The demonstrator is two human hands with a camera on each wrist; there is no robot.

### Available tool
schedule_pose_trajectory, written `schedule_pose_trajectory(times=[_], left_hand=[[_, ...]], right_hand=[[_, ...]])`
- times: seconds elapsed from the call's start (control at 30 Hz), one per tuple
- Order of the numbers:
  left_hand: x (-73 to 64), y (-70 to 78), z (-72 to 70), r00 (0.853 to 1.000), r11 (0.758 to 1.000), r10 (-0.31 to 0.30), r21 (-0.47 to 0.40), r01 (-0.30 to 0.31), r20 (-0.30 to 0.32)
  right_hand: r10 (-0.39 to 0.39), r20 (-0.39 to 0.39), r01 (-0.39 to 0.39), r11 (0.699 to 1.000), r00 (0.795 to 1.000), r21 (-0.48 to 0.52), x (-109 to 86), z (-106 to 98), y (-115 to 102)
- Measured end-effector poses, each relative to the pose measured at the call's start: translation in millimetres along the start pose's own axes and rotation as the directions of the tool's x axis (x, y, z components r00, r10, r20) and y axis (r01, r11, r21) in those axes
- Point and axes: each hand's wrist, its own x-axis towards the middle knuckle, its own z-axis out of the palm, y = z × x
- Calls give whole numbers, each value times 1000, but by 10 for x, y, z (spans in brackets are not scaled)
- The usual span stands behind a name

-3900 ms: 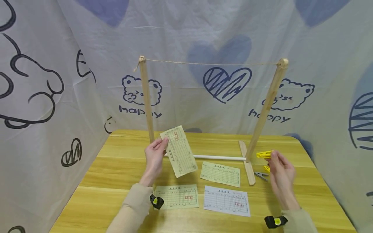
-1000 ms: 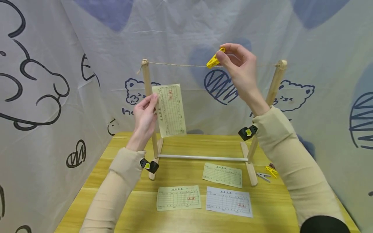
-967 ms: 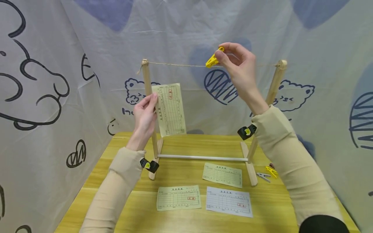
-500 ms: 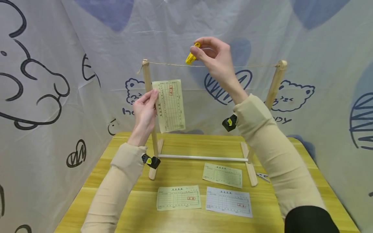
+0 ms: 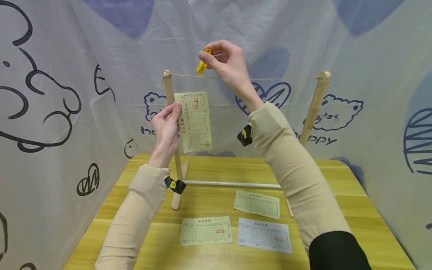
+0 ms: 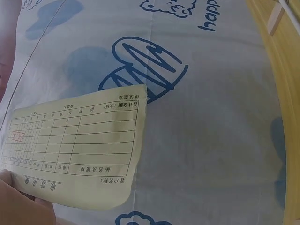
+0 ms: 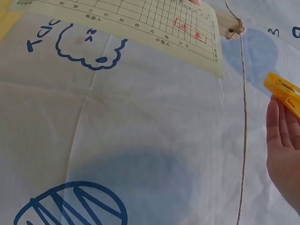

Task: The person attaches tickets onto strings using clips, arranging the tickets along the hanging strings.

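Note:
My left hand (image 5: 167, 123) pinches a pale yellow receipt slip (image 5: 196, 123) by its left edge. The slip hangs lengthwise just below the string (image 5: 185, 75), near the left wooden post (image 5: 169, 87). In the left wrist view the same slip (image 6: 93, 145) shows its printed grid, with my fingers at its corner. Above the string, my right hand (image 5: 227, 63) pinches a yellow clothespin (image 5: 204, 62) between thumb and fingers, its tip pointing down toward the string. The right wrist view shows the clothespin (image 7: 283, 91) apart from the string (image 7: 244, 122).
On the wooden table (image 5: 141, 232) lie two more yellow slips, one nearer (image 5: 206, 230) and one farther back (image 5: 257, 204), and a white slip (image 5: 264, 235). A white rod (image 5: 233, 184) joins the frame's feet. The right post (image 5: 315, 107) stands behind my right arm.
Both hands have risen from near the table, with slip and clothespin. Over the last second the right hand moves left along the string toward the slip; the left hand rises slightly.

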Motion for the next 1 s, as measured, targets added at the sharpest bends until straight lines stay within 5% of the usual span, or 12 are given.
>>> schedule_pose_trajectory(times=[0.67,1.0], left_hand=[[82,-3,36,998,999,49,23,-48,-35],[91,2,71,998,998,53,27,-52,-37]], right_hand=[[38,-22,-41,989,999,-143,153,253,25],[36,-53,-43,989,998,-138,157,323,-13]])
